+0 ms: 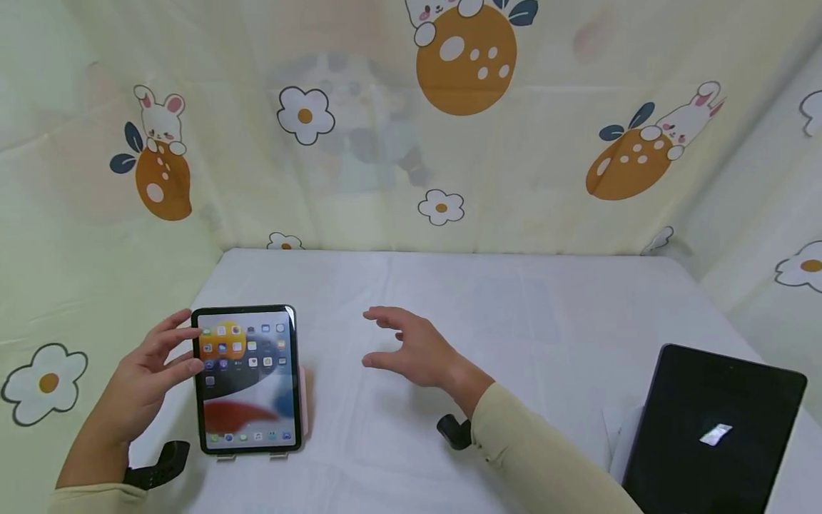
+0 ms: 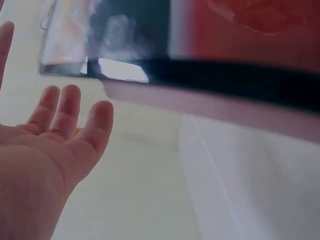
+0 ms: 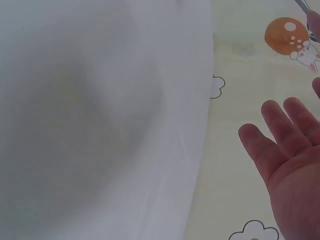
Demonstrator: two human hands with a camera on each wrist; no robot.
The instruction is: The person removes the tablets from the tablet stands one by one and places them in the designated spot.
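A tablet (image 1: pixel 247 385) with its home screen lit leans upright on a pink stand (image 1: pixel 304 400) at the left of the table. My left hand (image 1: pixel 150 368) is beside the tablet's left edge, fingers spread and fingertips right at the frame. In the left wrist view, the fingers of my left hand (image 2: pixel 65 135) are extended below the dark edge of the tablet (image 2: pixel 210 80). To the right of the tablet, my right hand (image 1: pixel 417 350) is held over the white cloth with thumb and fingers apart and nothing between them. The right wrist view shows its extended fingers (image 3: pixel 280 130).
A larger black tablet (image 1: pixel 713 428), its screen dark with a bright reflection, leans at the table's right front. The white cloth (image 1: pixel 514 307) covers the table. Behind it hangs a cream curtain (image 1: pixel 359 164) printed with rabbits and flowers.
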